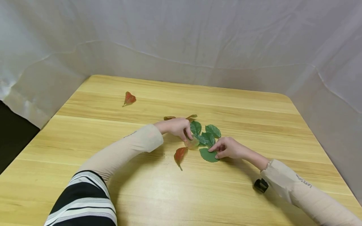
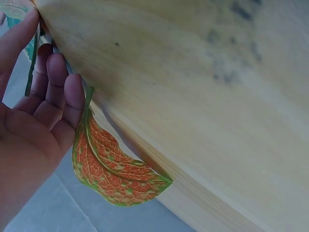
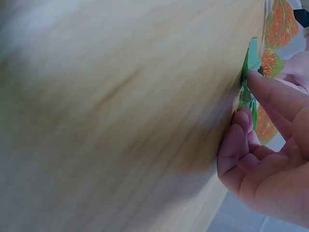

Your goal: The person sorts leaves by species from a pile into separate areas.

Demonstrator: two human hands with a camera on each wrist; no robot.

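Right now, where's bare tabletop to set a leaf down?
Free: the near edge of the table between the sleeves, the right side, and the far strip. Crowded: centre, where left hand and right hand work the green leaves.

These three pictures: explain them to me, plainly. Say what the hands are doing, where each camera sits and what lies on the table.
A person works at a wooden table with bare hands; there is no machine. The wide picture comes from a camera on the head. The two close, tilted ones come from cameras on the wrists. On the table lie green leaves in a cluster and red leaves, one near the hands, another far off. The left hand has its fingertips on a pale leaf. The right hand pinches the nearest green leaf.
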